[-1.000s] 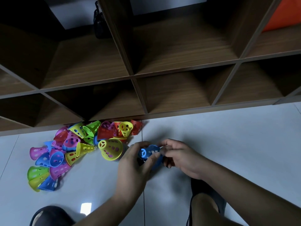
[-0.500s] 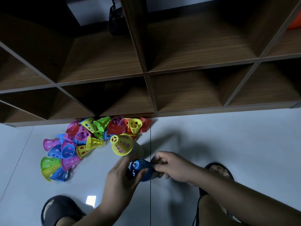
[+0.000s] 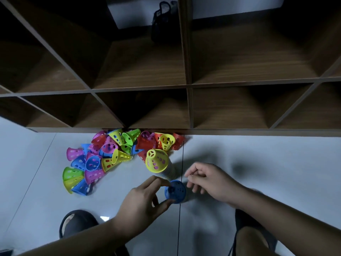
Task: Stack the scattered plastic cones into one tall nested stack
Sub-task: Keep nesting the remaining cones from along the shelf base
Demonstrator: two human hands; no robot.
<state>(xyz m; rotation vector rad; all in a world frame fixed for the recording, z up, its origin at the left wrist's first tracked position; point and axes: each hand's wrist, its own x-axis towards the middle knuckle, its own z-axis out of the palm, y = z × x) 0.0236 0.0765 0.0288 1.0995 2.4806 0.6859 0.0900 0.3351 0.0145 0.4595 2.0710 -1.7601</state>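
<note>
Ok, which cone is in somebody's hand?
The blue cone, pinched by the left hand. Every other cone sits untouched, in the pile or the stack.

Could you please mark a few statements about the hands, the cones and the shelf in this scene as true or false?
1. The left hand grips a blue perforated plastic cone. True.
2. The right hand grips that blue cone too. False: it hovers beside the cone, apart from it, fingers loosely curled, holding nothing.
3. A yellow perforated plastic cone tops the nested stack. True.
4. The loose pile of coloured plastic cones lies inside a compartment of the wooden shelf unit. False: it lies on the white floor in front of the shelf.
</note>
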